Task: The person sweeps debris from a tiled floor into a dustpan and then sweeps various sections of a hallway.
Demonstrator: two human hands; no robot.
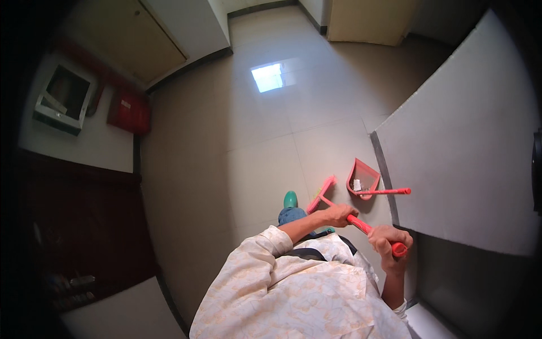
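Note:
My left hand (341,215) is wrapped around the lower part of a red broom handle (360,224). Higher up, my right hand (389,243) grips the same handle close to its capped end. The pink broom head (322,195) is down at the tiled floor, in front of my feet and to the right of one green shoe (290,199). Just right of the broom head, apart from it, a pink dustpan (374,180) stands by the wall with its red handle sticking out to the right. Inside it lie a white scrap (357,184) and some dark debris.
A white wall (457,148) with a dark skirting strip (383,169) rises close on my right. At the left are a dark red door (84,224), a red box (129,112) and a glass-fronted wall cabinet (65,99). Ahead, the tiled floor (262,118) runs on past a pale door (368,21).

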